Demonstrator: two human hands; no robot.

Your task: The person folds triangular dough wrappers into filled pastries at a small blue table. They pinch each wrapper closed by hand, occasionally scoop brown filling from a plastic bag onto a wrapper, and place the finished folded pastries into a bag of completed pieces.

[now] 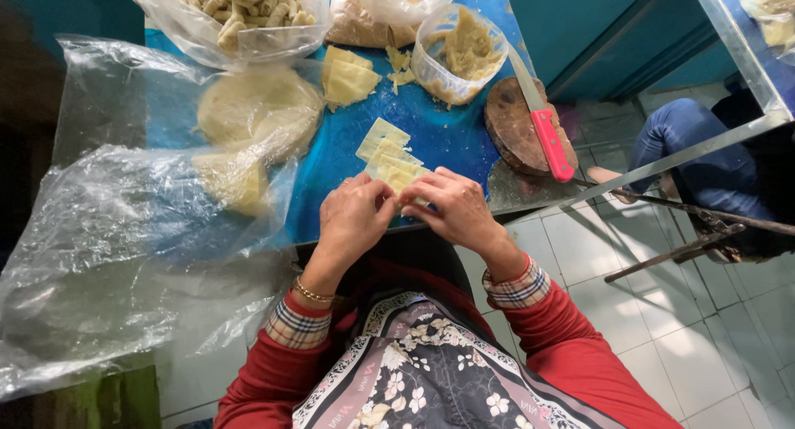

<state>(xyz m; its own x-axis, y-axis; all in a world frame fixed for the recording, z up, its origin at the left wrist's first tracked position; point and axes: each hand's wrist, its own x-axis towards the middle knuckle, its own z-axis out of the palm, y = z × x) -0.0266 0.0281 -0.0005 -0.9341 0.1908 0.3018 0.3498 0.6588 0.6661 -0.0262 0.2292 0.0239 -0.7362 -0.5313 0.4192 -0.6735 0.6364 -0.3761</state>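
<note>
Head view only. A clear plastic tub (458,52) of pale yellow paste is seen at the top of the blue table (447,135). A clear bag (240,15) of rolled beige pieces sits top left, and a second bag (381,11) of brownish filling is beside it. Round dough sheets (257,110) are kept under loose plastic film (124,230). A red-handled knife (540,118) is laid across a round wooden block (517,131), right of the tub.

A pale yellow wrapper (400,180) is pinched at the table's near edge between the left hand (354,218) and right hand (454,209); fingertips of both are closed on it, mostly hiding it. Only a thin, flat, yellowish strip is shown between the thumbs. A fanned stack of square wrappers (385,151) lies just beyond the fingers.
</note>
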